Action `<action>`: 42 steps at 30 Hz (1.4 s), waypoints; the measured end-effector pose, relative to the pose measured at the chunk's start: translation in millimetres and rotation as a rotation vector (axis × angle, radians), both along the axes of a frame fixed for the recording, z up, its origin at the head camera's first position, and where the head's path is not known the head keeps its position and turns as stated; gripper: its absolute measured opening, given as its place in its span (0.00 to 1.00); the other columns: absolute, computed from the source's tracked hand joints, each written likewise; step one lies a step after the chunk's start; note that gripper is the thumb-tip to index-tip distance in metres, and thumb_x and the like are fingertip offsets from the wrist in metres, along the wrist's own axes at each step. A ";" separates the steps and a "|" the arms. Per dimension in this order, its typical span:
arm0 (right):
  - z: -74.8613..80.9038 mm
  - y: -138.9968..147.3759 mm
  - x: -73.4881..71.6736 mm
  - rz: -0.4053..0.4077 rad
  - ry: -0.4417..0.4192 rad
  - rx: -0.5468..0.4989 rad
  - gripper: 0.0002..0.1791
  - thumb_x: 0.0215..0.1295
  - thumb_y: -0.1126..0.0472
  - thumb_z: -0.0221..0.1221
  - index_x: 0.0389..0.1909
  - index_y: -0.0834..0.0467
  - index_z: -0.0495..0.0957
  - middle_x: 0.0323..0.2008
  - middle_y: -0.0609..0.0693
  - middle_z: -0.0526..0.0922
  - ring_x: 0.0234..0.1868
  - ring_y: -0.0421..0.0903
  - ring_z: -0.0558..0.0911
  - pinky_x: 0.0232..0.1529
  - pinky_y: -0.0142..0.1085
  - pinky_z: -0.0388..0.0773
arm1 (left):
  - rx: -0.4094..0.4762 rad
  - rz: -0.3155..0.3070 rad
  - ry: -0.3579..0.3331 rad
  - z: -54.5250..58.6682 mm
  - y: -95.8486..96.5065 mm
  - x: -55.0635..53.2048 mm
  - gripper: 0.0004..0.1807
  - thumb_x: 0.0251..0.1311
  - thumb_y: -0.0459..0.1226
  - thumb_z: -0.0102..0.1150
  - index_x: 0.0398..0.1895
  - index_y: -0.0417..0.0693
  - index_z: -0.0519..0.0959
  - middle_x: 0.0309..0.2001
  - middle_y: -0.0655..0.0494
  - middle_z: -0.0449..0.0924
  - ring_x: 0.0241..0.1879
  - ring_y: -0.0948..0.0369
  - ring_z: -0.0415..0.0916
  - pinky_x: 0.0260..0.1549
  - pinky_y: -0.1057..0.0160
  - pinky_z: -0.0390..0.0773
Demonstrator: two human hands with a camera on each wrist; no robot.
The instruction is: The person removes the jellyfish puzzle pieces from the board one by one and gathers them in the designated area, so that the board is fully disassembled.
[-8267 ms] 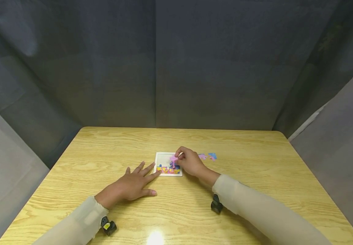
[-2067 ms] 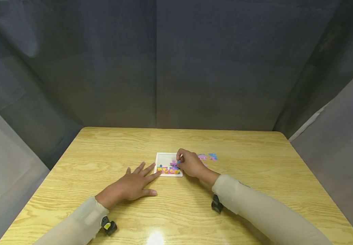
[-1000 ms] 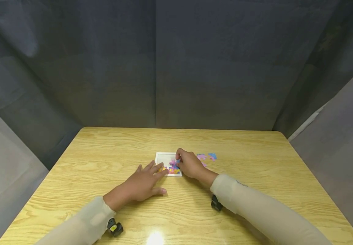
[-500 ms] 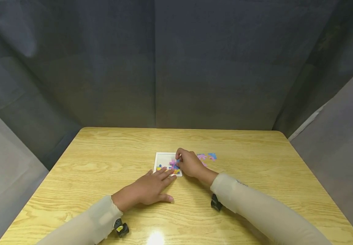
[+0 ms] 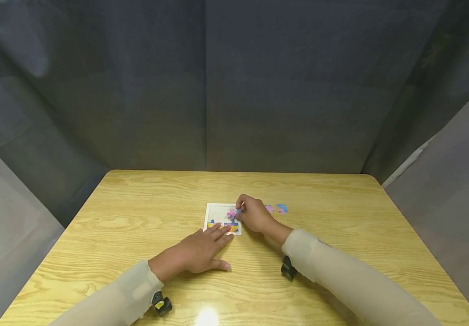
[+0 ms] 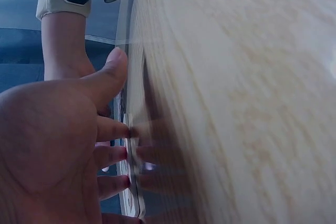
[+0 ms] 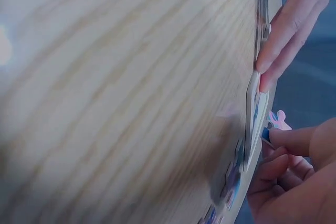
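Note:
A white-rimmed puzzle tray [image 5: 223,204] lies flat on the table, its bottom row filled with yellow, pink and blue pieces. My left hand [image 5: 199,250] rests palm down, its fairly straight fingertips on that row and hiding part of it. Over the tray's right side, my right hand [image 5: 256,216] pinches a pink and blue jigsaw piece [image 5: 232,214] between thumb and finger. In the right wrist view, the jigsaw piece [image 7: 279,120] stands tilted above the tray's edge. The left wrist view shows my left fingers [image 6: 111,156] on the tray.
Loose jigsaw pieces [image 5: 282,208] lie on the wooden table [image 5: 332,213] right of the tray, partly hidden behind my right hand. Dark curtains [image 5: 283,90] hang beyond the table's far edge. Paler cloth hangs at both sides.
My left hand has moved right, from the tray's left edge onto its bottom row. My right hand, still pinching a piece, has risen slightly, and the piece now sits a little farther from the bottom row.

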State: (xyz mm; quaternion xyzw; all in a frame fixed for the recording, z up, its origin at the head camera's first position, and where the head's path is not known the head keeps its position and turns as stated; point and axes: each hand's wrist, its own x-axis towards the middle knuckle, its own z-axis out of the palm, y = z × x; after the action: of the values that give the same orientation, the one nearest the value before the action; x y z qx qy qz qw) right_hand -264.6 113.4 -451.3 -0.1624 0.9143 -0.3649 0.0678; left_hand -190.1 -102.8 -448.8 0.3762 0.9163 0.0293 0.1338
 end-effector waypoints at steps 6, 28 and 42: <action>-1.5 9.5 1.2 0.003 -0.002 -0.022 0.09 0.68 0.71 0.65 0.43 0.62 0.75 0.34 0.53 0.78 0.30 0.45 0.76 0.38 0.35 0.79 | 0.013 0.001 -0.012 1.3 -0.3 0.4 0.48 0.69 0.69 0.46 0.83 0.51 0.56 0.84 0.52 0.44 0.82 0.46 0.44 0.70 0.34 0.62; -3.3 68.4 6.8 -0.115 -0.035 -0.113 0.09 0.72 0.69 0.62 0.49 0.62 0.77 0.40 0.56 0.81 0.33 0.48 0.80 0.31 0.36 0.77 | 0.033 0.014 -0.043 1.8 -0.7 -0.1 0.47 0.70 0.67 0.48 0.83 0.52 0.54 0.84 0.52 0.41 0.82 0.47 0.41 0.72 0.34 0.57; -9.8 109.3 16.0 -0.163 -0.043 -0.120 0.09 0.71 0.68 0.63 0.49 0.63 0.78 0.39 0.57 0.81 0.34 0.48 0.79 0.31 0.35 0.76 | 0.047 0.005 -0.042 -0.1 -0.5 0.1 0.47 0.70 0.67 0.47 0.83 0.52 0.54 0.84 0.51 0.41 0.82 0.47 0.40 0.71 0.33 0.57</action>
State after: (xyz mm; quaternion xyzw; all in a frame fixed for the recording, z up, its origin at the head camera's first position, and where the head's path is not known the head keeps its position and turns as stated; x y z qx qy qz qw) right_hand -248.6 222.7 -461.0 -0.0836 0.8992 -0.4269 0.0475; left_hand -190.0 -103.4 -448.9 0.3761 0.9134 0.0590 0.1441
